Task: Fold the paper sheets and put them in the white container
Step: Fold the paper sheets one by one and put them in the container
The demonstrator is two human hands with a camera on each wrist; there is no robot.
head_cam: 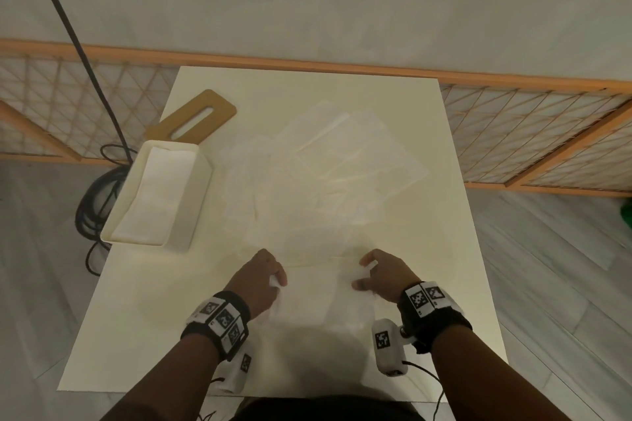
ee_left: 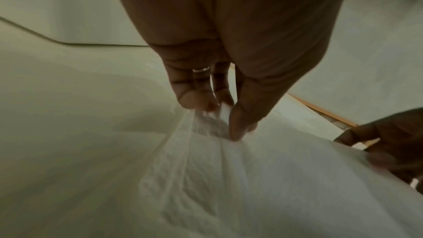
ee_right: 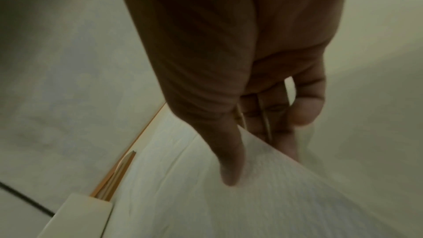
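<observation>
Paper sheet (head_cam: 318,297) lies near the table's (head_cam: 143,311) front edge, pinched by the left hand (head_cam: 258,278) and right hand (head_cam: 384,278). White container (head_cam: 191,161) at the left edge holds folded paper (head_cam: 154,195).

Left wrist: thumb and fingertips (ee_left: 238,124) pinch the sheet's corner.

Right wrist: thumb (ee_right: 228,166) on top, fingers beneath, gripping the sheet's edge.

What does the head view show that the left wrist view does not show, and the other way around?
Only the head view shows the white container at the table's left edge with folded paper inside, the wooden board behind it, and the loose pile of sheets. Only the left wrist view shows the ring and the left hand's thumb and fingers pinching the sheet's corner. Both show the paper sheet held between the two hands, with the right hand at its other side.
</observation>
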